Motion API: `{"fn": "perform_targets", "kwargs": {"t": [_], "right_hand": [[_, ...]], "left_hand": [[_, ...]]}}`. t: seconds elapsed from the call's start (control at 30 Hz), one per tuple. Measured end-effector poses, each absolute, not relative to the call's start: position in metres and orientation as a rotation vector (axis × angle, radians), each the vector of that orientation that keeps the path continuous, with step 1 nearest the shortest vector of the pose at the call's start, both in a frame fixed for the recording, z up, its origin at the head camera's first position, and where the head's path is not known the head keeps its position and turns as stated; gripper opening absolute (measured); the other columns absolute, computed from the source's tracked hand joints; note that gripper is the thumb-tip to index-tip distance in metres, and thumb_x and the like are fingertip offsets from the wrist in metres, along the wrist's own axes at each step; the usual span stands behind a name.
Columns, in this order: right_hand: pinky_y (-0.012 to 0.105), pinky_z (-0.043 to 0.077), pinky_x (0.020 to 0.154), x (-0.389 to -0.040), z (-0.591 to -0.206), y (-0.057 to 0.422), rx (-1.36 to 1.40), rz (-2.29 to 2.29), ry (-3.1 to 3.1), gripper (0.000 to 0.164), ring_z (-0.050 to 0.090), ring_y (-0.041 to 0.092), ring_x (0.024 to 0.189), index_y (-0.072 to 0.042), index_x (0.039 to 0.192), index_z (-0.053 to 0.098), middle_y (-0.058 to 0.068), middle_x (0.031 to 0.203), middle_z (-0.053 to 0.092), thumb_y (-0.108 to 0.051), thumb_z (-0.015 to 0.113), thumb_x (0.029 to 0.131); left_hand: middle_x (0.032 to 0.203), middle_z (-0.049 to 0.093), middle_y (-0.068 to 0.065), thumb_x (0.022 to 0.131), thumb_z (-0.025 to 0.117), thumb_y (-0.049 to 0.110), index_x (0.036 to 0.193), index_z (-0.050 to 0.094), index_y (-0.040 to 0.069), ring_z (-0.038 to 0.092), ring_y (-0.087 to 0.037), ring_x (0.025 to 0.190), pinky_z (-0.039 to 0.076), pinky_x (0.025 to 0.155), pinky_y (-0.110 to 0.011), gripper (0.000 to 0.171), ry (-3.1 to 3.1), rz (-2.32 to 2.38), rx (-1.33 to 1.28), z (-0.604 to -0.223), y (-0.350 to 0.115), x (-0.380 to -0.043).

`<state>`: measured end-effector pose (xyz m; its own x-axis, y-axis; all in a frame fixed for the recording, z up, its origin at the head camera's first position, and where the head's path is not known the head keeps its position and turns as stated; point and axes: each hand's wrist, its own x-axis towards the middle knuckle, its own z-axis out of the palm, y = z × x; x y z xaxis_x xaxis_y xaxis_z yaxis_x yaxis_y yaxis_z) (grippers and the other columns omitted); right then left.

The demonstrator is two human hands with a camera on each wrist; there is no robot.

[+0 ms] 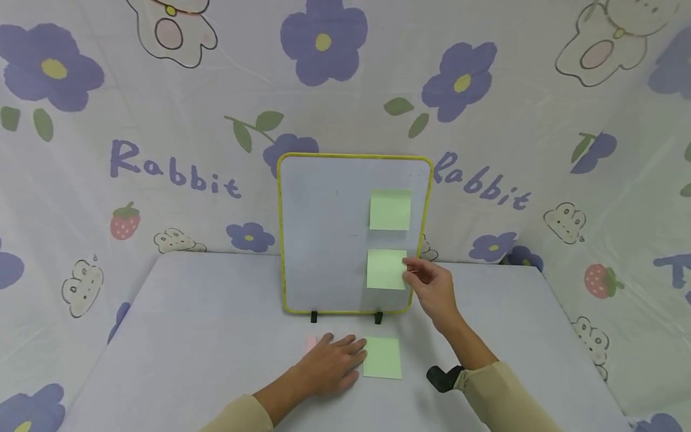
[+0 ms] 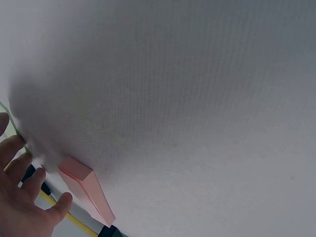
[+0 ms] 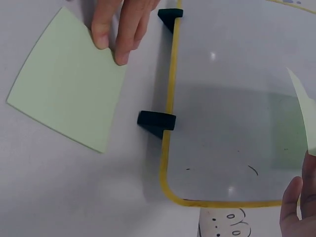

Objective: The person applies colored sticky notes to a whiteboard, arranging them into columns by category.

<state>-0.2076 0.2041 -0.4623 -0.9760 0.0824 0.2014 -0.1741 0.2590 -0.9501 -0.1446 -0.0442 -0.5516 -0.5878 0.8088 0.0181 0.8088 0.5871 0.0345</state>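
My right hand (image 1: 436,294) pinches the right edge of a light green sticky note (image 1: 385,270) in front of the whiteboard (image 1: 324,240). The right wrist view shows this sticky note (image 3: 307,116) tilted, with part of it apart from the board. Higher up, a second green sticky note (image 1: 390,210) is on the board's right side. On the table, my left hand (image 1: 332,363) lies with fingers spread, its fingertips touching the left edge of a green sticky note pad (image 1: 382,358). Beside that hand is a pink pad (image 2: 89,190), mostly covered in the head view.
Two black feet (image 1: 378,318) hold up the yellow-edged whiteboard on the white table (image 1: 205,336). Behind it hangs a patterned cloth (image 1: 356,120) with flowers and rabbits. A black wrist device (image 1: 444,378) sits by the right sleeve.
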Motion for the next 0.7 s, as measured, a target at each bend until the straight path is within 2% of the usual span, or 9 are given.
{"fn": "perform_targets", "kwargs": {"t": [0.1,0.33,0.7], "right_hand": [[0.015,0.049,0.072,-0.209,-0.464,0.202,0.069,1.791,-2.318,0.027,0.062,0.010,0.088,0.004,0.118,0.069,0.023,0.108,0.065,0.001,0.067,0.091],[0.015,0.047,0.071,-0.194,-0.433,0.189,0.075,1.737,-2.387,0.028,0.062,0.027,0.092,0.013,0.119,0.065,0.030,0.110,0.063,0.007,0.062,0.092],[0.015,0.047,0.073,-0.195,-0.433,0.187,0.134,1.618,-2.430,0.026,0.063,0.038,0.094,0.013,0.118,0.065,0.030,0.108,0.064,0.007,0.061,0.092]], "left_hand": [[0.149,0.051,0.000,0.101,0.049,0.033,0.138,0.059,0.018,0.047,-0.020,0.137,0.044,0.100,-0.048,0.041,-2.788,-0.059,-1.434,-0.550,-0.044,-0.145],[0.148,0.051,0.000,0.101,0.050,0.033,0.138,0.060,0.017,0.047,-0.020,0.137,0.044,0.100,-0.047,0.041,-2.785,-0.060,-1.435,-0.550,-0.044,-0.144],[0.146,0.053,-0.002,0.100,0.052,0.031,0.136,0.062,0.015,0.049,-0.023,0.135,0.046,0.099,-0.048,0.041,-2.746,-0.112,-1.435,-0.549,-0.046,-0.142]]}}
